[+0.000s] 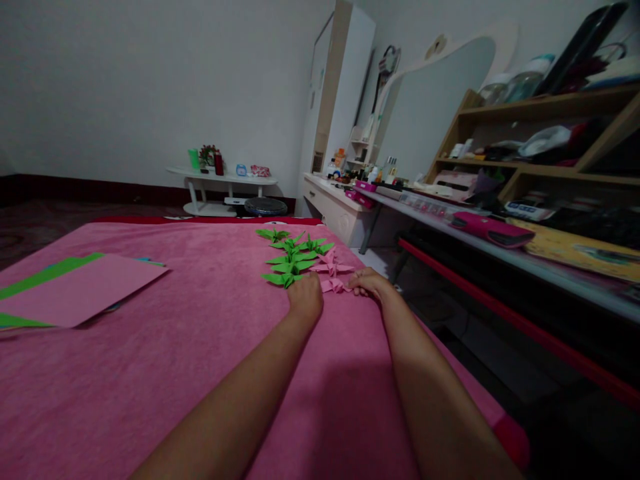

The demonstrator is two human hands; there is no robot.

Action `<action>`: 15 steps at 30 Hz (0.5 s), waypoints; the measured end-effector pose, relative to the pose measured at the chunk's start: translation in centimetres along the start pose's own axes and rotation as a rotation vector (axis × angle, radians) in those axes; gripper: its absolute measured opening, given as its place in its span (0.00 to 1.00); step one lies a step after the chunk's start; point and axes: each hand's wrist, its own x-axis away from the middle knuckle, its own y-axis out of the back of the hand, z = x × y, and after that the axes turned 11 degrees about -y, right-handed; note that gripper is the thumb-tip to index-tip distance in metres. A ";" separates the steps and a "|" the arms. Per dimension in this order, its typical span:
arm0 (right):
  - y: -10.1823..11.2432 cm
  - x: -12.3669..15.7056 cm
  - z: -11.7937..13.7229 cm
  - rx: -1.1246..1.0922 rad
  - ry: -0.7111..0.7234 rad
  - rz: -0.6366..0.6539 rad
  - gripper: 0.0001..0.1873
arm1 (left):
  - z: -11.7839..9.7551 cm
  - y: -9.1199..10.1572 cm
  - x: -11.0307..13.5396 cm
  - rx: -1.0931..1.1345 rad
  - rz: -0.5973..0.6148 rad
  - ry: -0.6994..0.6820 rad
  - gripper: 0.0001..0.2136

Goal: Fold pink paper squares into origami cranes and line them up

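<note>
A pink origami crane (336, 286) lies on the pink bed cover between my two hands, nearest to me in its row. My right hand (370, 283) is closed at the tip of its right wing, thumb and fingers pinched together. On the other side, my left hand (306, 295) is curled at the left wing; its fingertips are mostly hidden behind the back of the hand. Just beyond sits another pink crane (332, 262). Several green origami cranes, including a near green crane (287, 277), are grouped to the left, one right beside my left hand.
A stack of coloured paper with a pink sheet (95, 290) on top lies at the left on the bed cover (200, 373). Along the right run a cluttered desk (500, 247) and a dressing table (335, 195) with a mirror. A low white stand (225, 176) is behind the bed.
</note>
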 end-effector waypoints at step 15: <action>0.9 0.6 -0.5 -0.004 0.041 0.020 0.15 | 0.4 0.8 1.1 0.085 0.016 -0.008 0.15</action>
